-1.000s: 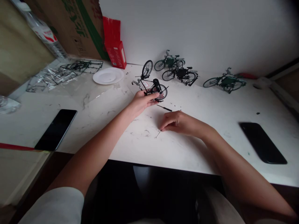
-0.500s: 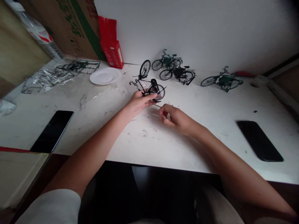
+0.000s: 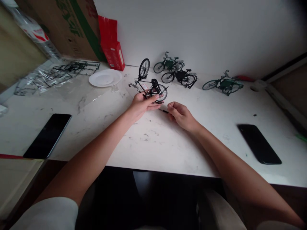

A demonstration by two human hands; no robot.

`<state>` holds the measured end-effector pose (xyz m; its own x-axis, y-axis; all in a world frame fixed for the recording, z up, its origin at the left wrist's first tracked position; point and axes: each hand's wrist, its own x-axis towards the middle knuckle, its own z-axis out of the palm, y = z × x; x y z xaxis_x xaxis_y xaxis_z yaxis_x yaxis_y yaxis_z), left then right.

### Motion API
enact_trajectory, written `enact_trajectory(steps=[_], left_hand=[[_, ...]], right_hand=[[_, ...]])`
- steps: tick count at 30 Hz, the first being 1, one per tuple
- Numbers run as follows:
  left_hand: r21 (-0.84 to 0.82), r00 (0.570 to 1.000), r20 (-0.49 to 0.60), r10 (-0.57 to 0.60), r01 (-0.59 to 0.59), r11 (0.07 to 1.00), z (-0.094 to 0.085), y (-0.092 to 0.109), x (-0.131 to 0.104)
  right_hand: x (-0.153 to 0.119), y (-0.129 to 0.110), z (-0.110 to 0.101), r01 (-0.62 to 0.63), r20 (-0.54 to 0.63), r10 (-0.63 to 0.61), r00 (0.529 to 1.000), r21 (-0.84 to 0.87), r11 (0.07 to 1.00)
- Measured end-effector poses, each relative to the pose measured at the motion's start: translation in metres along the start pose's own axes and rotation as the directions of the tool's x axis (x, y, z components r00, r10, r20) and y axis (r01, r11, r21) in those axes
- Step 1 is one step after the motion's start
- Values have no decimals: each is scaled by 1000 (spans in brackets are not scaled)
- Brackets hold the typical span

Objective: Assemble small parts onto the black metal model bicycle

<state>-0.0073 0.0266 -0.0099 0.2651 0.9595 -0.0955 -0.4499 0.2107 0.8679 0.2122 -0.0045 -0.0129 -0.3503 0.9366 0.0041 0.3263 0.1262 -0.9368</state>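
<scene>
Near the middle of the white table [image 3: 144, 140], my left hand [image 3: 144, 103] holds a black model bicycle [image 3: 155, 87], thumb over its rear wheel and fingers beneath. The bicycle is tilted, with its front wheel [image 3: 144, 68] raised at the upper left. Just right of it, my right hand [image 3: 178, 114] is closed in a pinch on a thin light stick [image 3: 165, 104], whose tip is close to the rear wheel. A small dark piece [image 3: 163, 111] lies beside those fingertips; whether they touch it I cannot tell.
Behind stand two green model bicycles [image 3: 168, 64] [image 3: 224, 83] and a black one [image 3: 179, 76]. A white plate [image 3: 105, 78], red box [image 3: 114, 54] and plastic part frames [image 3: 55, 75] are at the left. Phones [image 3: 49, 135] [image 3: 259, 143] lie at both sides.
My right hand has turned and closed more, and the thin stick now points up toward the rear wheel. My left hand still holds the bicycle. The whole view has shifted slightly.
</scene>
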Motion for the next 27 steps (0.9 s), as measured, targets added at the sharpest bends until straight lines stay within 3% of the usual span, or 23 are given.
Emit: enact_trajectory(steps=[15,27], left_hand=[[50,998,66,20,-23,999,-5,-5,4],[55,999,46,3,-6,998,-3,-4,3]], right_hand=[[3,3,-3,-46,80,37,996,105,993],[2,-2,-2,-102,45,96,994,158,982]])
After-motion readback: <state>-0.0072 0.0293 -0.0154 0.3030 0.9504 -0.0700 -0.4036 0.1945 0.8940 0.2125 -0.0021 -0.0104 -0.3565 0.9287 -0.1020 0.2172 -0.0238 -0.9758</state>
